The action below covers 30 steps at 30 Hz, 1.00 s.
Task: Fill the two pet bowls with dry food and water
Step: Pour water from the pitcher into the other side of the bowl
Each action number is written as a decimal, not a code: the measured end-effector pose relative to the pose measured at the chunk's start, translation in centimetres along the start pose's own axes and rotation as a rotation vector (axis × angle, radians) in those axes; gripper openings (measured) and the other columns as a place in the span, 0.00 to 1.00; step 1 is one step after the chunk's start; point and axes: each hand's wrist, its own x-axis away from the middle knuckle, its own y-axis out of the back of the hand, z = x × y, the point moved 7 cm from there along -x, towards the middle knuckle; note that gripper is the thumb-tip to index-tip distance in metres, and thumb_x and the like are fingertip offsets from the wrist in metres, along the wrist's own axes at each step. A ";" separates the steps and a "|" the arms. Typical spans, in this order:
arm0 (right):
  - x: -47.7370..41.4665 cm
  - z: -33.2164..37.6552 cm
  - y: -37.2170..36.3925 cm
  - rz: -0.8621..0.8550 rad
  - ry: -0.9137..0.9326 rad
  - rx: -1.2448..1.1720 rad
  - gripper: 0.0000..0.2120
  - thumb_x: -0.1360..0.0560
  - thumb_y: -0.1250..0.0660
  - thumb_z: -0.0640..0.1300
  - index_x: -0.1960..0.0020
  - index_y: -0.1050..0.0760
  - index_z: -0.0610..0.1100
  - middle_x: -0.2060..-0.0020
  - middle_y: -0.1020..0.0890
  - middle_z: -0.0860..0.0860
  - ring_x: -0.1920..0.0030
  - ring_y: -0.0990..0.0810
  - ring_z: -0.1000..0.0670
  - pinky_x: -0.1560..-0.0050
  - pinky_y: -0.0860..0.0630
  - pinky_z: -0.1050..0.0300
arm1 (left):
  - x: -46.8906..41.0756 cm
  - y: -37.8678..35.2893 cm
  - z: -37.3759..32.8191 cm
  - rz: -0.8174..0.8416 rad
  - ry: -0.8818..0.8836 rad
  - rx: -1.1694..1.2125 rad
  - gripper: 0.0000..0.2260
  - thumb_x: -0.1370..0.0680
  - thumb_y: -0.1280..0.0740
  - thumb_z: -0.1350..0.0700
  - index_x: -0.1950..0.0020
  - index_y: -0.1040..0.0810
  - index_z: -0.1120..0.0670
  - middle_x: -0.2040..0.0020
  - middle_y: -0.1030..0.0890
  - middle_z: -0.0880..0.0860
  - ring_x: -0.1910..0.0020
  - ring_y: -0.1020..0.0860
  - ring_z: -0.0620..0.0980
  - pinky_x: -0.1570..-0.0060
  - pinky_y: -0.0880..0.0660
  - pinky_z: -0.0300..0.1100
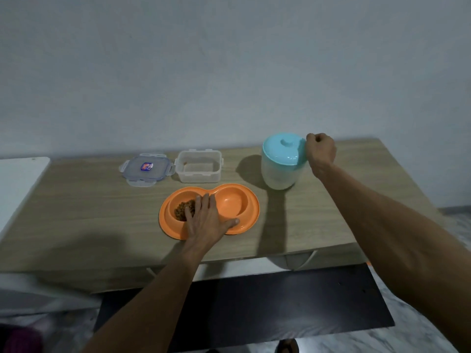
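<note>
- Pressing flat on the orange double bowl at mid-table, left hand spread wide, fingers splayed across the ridge between the two wells, thumb lying along the near rim.
- Showing a heap of brown dry food in the left well, fingertips just touching its edge; right well looking bare, though hard to be sure whether any water is in it under this dim light.
- Reaching out to the pale jug standing upright to the right of the bowl, right hand curled into a fist at the jug's right side, seemingly closed around a handle hidden behind the fingers.
- Sitting on top of the jug, a light-blue lid with a round knob.
- Resting behind the bowl, a clear square container, open and nearly empty, a few crumbs in one corner.
- Lying flat just left of it, the clip-on container lid with a small sticker.
- Carrying all of it, a wood-grain table against a plain wall.
</note>
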 end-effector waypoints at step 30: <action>4.0 0.8 -0.6 -0.040 -0.078 -0.074 0.16 0.30 0.34 0.43 0.74 0.35 0.43 0.75 0.33 0.51 0.72 0.35 0.49 0.63 0.33 0.57 | -0.1 -0.5 -0.1 0.009 0.009 0.091 0.48 0.29 0.34 0.31 0.20 0.47 0.57 0.20 0.44 0.54 0.20 0.50 0.56 0.26 0.53 0.63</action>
